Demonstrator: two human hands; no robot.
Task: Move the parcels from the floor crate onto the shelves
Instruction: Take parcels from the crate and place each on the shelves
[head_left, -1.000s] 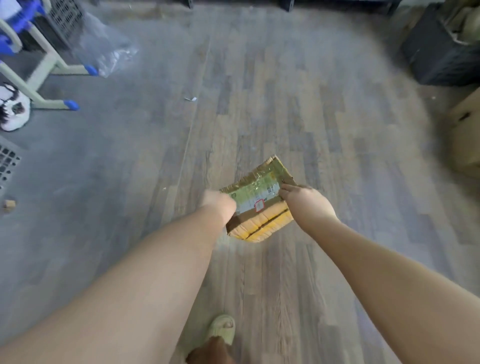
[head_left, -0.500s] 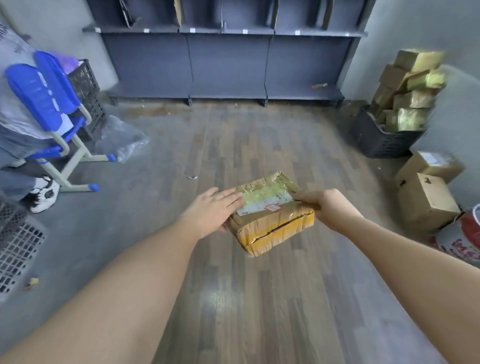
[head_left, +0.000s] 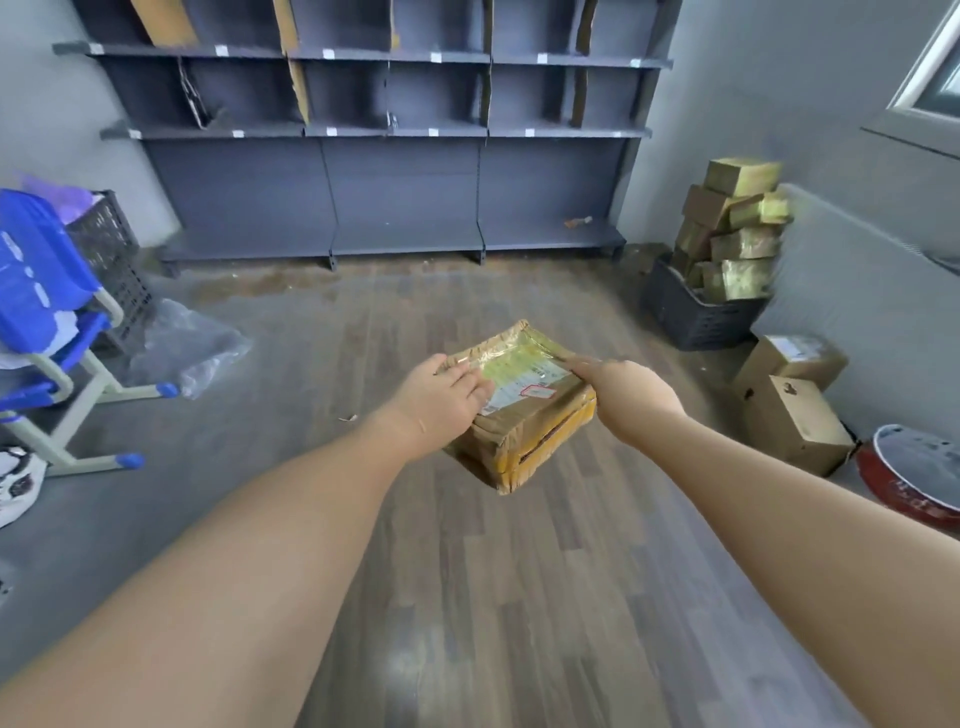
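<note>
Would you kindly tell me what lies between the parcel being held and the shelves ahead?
In the head view, only bare wood-look floor lies between the parcel and the shelves, with a brownish stain near the shelves' base.

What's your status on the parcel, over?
Left hand flat on parcel top, right hand gripping its edge. Parcel held mid-air, facing shelves. Floor crate off right, nothing between.

Blue chair (head_left: 36, 280) left, clear plastic bag (head_left: 192, 348) beside it; red basin (head_left: 891, 499) right edge.
</note>
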